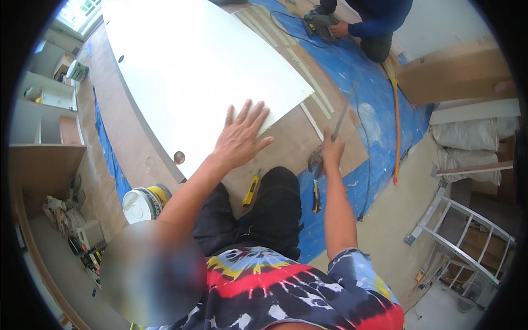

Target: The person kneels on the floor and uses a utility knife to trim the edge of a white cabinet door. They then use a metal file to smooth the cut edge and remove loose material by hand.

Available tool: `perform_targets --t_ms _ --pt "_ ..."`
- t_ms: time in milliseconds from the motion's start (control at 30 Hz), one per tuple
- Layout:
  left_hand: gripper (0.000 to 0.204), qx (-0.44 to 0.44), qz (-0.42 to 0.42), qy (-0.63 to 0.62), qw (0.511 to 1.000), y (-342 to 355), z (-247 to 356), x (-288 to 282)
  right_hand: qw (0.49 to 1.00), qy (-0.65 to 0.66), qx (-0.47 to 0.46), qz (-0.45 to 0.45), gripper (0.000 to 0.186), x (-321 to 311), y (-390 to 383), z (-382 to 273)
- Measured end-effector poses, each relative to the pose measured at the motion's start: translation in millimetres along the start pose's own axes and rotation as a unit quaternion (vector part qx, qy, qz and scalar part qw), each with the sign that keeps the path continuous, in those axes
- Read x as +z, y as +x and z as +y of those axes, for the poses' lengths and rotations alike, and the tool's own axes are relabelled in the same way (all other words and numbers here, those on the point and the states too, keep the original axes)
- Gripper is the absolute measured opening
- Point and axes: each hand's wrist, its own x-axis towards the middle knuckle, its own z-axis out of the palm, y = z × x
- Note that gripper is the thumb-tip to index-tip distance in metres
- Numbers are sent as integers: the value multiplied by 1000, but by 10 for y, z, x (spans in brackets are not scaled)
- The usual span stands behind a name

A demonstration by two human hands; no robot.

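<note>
My left hand [242, 137] lies flat with fingers spread on the near end of a large white panel [220, 66]. My right hand [332, 151] is closed around a long, narrow grey file [344, 111], which points up and away, just right of the panel's near corner. Beside that hand sits a dark curved object [315, 160] that I cannot make out. A yellow utility knife [251, 190] lies by my knees on the brown board [286, 137]. Another utility knife, black and yellow [316, 196], rests on the blue sheet [313, 234] below my right hand.
At the upper right a person [379, 25] kneels, hand on a corded power tool [320, 26]. Narrow white strips [311, 82] lie beside the panel. A bucket [144, 203] stands at my left; an orange hose [397, 132], cardboard box [454, 71] and aluminium ladder [462, 231] are at right.
</note>
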Motion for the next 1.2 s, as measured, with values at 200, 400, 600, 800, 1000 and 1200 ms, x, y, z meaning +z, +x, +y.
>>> perform_targets --t_ms 200,400,600,800,1000,1200 --pt "60 67 36 27 997 1039 458 143 978 -9 164 -130 57 -320 -1591 1077" --pt "68 83 35 47 995 1202 513 246 962 60 236 -122 56 -388 -2221 1080" --pt "48 251 -49 11 967 1068 416 173 992 64 -55 -92 41 -342 -1279 349" --pt "58 -136 100 -4 986 1161 133 3 988 42 -94 -118 39 -384 -546 -179" --pt "74 -205 102 57 972 1211 25 105 984 -9 -131 -120 38 -120 -248 -522" --pt "77 -205 97 56 972 1204 57 56 977 53 -203 -38 36 58 130 -754"
